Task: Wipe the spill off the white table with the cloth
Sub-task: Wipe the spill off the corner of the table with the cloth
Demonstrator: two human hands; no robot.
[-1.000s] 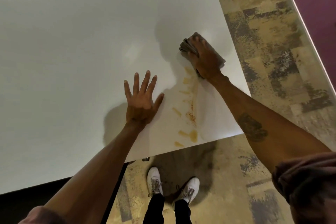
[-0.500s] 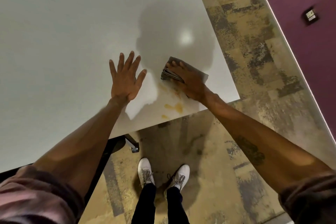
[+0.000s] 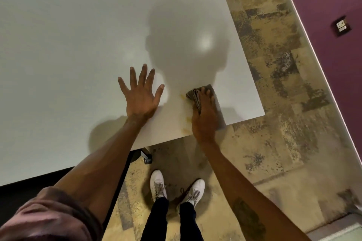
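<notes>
Right hand has dragged the cloth back along the spill toward the near edge of the surface; a second ago it sat at the far end of the streak. Most of the long yellow-orange trail is gone, only faint smears left beside the hand. Left hand now closer to the right. Head shadow now falls above the hands.
</notes>
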